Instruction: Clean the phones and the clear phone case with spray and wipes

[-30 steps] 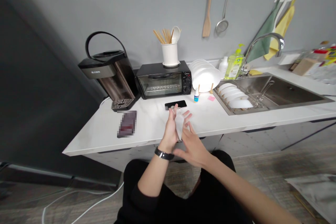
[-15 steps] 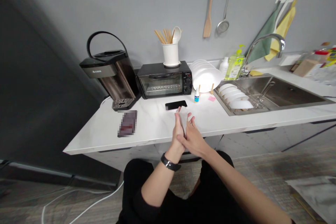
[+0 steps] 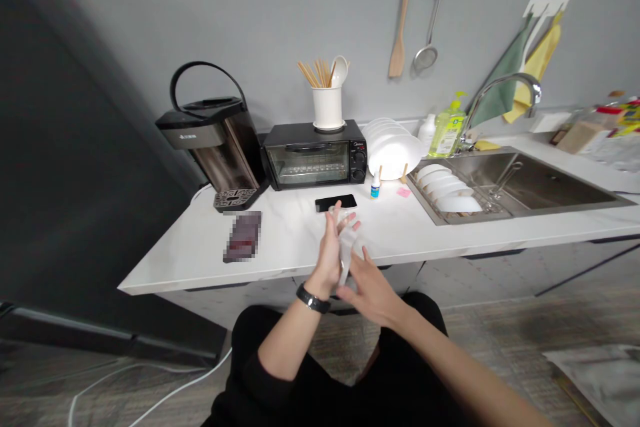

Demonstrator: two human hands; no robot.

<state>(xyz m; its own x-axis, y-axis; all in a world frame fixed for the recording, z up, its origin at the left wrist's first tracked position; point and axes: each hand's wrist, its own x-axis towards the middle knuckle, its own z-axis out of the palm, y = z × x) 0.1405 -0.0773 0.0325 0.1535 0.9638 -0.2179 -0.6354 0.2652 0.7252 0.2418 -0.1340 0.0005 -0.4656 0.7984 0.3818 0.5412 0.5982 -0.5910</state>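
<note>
Between my hands, above the counter's front edge, is a translucent whitish piece (image 3: pixel 347 255), thin and bendy-looking; blur hides its exact kind. My left hand (image 3: pixel 328 250) holds it along the palm, fingers pointing up and away, with a dark watch on the wrist. On the other side, my right hand (image 3: pixel 373 287) has its fingers stretched and its thumb apart, the fingertips against or just beside the piece. Beyond the fingertips lies a black phone (image 3: pixel 336 203). A small white-and-blue bottle (image 3: pixel 375 187) stands right of the phone, beside a pink slip (image 3: pixel 403 193).
A water dispenser (image 3: pixel 213 147) and a toaster oven (image 3: pixel 315 160) stand at the back, with a utensil holder (image 3: pixel 327 107) on the oven. White plates (image 3: pixel 395 150) stand in a rack beside the sink (image 3: pixel 540 190). A blurred-out dark item (image 3: pixel 243 237) lies at left.
My hands have drawn apart; the right hand's thumb has come off the left palm. The translucent piece now shows more, tilted between them. Both hands sit slightly lower.
</note>
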